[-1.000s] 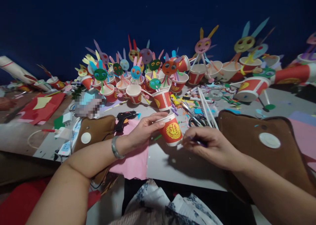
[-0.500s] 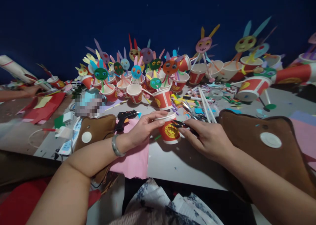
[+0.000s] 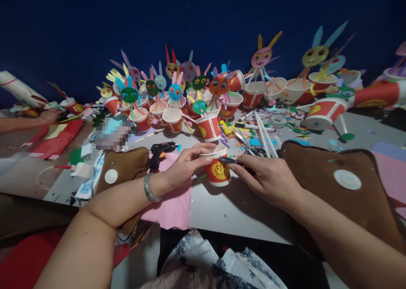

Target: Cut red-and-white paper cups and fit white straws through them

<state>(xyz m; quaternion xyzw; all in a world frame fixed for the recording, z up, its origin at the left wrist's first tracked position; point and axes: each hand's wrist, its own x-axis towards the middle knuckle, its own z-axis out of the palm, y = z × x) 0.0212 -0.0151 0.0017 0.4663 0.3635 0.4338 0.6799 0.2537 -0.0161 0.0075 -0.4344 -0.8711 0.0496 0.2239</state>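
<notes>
My left hand [image 3: 196,158] is closed on the rim of a red and white paper cup [image 3: 219,174] with a yellow round emblem. The cup is upright just above or on the table; I cannot tell which. In my right hand [image 3: 263,172] is a slim black two-jawed tool [image 3: 226,160], scissors or pliers. Its tip lies against the cup's side just below the rim, with its jaws together. My fingers hide most of its handles. Right behind stands another red paper cup [image 3: 209,128] with a green paper face on it.
Several cups with paper rabbit faces [image 3: 175,92] crowd the table's back. A black glue gun [image 3: 161,151] lies by pink paper [image 3: 171,208]. Brown cushions [image 3: 336,187] flank my arms. Scissors [image 3: 242,141] and markers [image 3: 247,126] lie beyond. Another person's hand [image 3: 49,116] is at far left.
The black tool's jaws were apart at the cup's upper side and have come together. My left hand keeps its hold. The other person's hand at far left has shifted slightly right.
</notes>
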